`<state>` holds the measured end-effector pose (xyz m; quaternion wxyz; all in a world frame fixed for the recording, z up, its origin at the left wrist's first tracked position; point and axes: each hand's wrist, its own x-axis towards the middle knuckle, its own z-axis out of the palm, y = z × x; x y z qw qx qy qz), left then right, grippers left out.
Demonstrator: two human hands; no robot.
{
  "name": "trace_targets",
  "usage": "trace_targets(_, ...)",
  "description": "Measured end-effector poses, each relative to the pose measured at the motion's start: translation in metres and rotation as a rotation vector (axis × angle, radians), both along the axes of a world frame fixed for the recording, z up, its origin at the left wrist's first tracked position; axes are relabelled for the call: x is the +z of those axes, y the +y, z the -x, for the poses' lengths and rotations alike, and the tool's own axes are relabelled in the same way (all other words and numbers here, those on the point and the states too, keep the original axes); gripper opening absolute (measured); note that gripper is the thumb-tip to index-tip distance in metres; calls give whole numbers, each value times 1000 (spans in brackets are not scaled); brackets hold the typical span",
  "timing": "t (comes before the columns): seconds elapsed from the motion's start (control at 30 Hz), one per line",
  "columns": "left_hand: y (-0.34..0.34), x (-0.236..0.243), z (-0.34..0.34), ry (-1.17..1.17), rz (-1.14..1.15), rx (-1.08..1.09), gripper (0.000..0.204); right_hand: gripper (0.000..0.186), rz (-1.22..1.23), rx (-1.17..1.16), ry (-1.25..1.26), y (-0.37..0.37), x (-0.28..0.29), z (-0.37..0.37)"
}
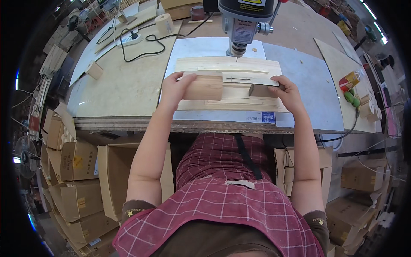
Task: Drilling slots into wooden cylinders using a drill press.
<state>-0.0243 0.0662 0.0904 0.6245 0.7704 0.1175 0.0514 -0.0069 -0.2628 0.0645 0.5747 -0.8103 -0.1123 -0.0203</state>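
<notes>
My left hand [175, 89] grips a light wooden piece [204, 88] by its left end, thumb on top; it looks like a short cylinder or a rounded block. My right hand [287, 93] is closed on the right end of a darker brown block [262, 91]. Both pieces are over a jig of pale wooden boards and strips [231, 63], with a slotted strip [237, 79] between the hands. Just beyond stands a drill press [243, 32], its thin bit pointing down over the boards above the far strip.
The jig rests on a white-blue sheet [299, 64] on the worktable. A power strip [129, 40] with a black cable and wooden cylinders [164, 24] stand at the left. A red-yellow can [349, 81] and green fruit [352, 98] are at the right. Cardboard boxes [79, 160] crowd below.
</notes>
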Motion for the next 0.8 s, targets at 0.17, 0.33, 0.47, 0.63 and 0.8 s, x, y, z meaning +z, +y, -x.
trace_targets(0.17,0,-8,-9,87,109,-61,47,25,52,-59,73,5,6,0)
trace_targets(0.33,-3,-11,-8,40,83,-9,45,25,86,-50,-18,6,1,-1)
trace_targets(0.47,2,-13,-14,47,48,-33,48,26,33,-12,-47,3,-1,4)
trace_targets(0.63,-4,-11,-18,34,57,-23,45,23,28,-14,-66,3,-3,6)
trace_targets(0.8,3,-14,-25,69,118,-101,39,22,37,9,-16,-1,1,5)
